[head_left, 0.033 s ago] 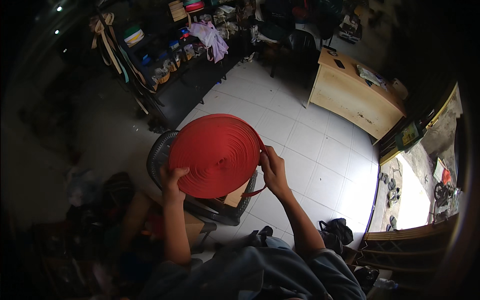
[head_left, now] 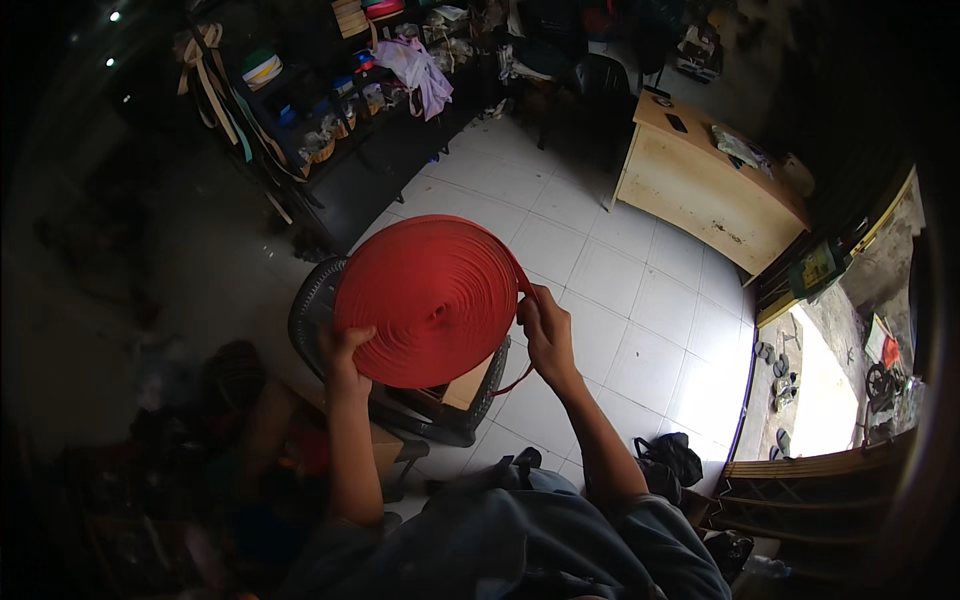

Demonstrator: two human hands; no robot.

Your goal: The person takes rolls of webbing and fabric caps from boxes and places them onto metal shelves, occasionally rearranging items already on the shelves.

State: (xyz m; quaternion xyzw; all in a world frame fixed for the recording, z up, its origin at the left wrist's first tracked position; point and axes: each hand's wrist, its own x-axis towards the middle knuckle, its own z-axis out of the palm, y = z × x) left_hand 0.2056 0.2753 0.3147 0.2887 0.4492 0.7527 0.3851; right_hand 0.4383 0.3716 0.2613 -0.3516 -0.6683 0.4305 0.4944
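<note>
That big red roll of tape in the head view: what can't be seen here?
- Roll of red tape: its far face is turned away.
- Left hand: fingertips hidden behind the roll.
- Dark chair: seat covered by the roll.
- Left of the room: too dark to tell.

A white tiled floor (head_left: pixel 640 300) bears a dark plastic chair (head_left: pixel 420 410) and wooden desk (head_left: pixel 700 190).

The roll of webbing (head_left: pixel 435 300) sits between both hands: left hand (head_left: pixel 345 355) at its lower left edge, right hand (head_left: pixel 545 335) at its right edge. Directly beneath the roll stands a plastic chair (head_left: pixel 400 400). Shelving (head_left: pixel 330 110) stands behind, to the upper left. A wooden desk (head_left: pixel 705 185) stands well apart, to the upper right. A bag (head_left: pixel 672 460) lies on the floor right of the right forearm.
</note>
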